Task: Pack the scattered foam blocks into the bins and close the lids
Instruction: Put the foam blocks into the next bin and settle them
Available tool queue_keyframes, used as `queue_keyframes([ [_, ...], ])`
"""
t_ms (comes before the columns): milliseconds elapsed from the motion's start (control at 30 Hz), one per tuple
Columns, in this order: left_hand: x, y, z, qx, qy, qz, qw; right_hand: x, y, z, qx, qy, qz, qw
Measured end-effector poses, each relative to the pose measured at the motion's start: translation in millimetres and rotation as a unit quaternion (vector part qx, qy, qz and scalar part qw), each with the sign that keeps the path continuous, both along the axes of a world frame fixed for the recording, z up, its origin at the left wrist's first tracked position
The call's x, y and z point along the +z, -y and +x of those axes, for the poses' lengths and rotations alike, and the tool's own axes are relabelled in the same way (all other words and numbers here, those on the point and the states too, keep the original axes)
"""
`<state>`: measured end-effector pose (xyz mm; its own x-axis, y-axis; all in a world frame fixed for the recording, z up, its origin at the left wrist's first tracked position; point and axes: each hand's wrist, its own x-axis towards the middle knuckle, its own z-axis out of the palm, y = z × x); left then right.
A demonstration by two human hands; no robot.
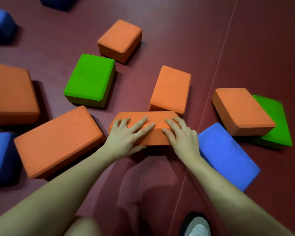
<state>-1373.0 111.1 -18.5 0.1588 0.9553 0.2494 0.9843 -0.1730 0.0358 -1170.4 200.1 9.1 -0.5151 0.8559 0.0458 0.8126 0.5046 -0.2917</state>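
Foam blocks lie scattered on a dark red floor [177, 31]. My left hand [126, 135] and my right hand [182, 135] both hold one orange block [153, 116] at the centre. Their fingers spread over its top, and my left thumb wraps its near edge. A shadow shows under the block's near side. Around it lie an orange block [170, 89] just behind, a green block [90, 80], a far orange block [120, 40], a large orange block [58, 142] on the left and a blue block [226, 155] on the right. No bin is in view.
At the right an orange block [242, 111] rests on a green one [278, 126]. Another orange block [10, 94] and blue blocks [0, 155] [0, 24] sit along the left edge. My shoe [197, 225] is at the bottom. A floor seam [216, 77] runs diagonally.
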Motion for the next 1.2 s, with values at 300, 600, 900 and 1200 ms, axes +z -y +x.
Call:
queue_keyframes([
  [300, 32.3, -41.0, 79.5, 0.146, 0.125, -0.032, 0.981, -8.7, -18.4, 93.3, -0.122, -0.093, -0.079, 0.985],
  [600, 20.2, -65.6, 151.9, 0.189, 0.110, -0.177, 0.960, -41.3, -26.9, 158.1, -0.152, 0.216, -0.220, 0.939],
  [900, 14.9, -66.0, 149.0, 0.194, 0.147, -0.132, 0.961, -31.1, -24.6, 147.7, -0.142, 0.196, -0.152, 0.958],
  [1200, 34.3, -60.7, 155.7, 0.240, 0.152, -0.170, 0.944, 2.6, -24.8, 144.1, -0.100, 0.063, -0.127, 0.985],
])
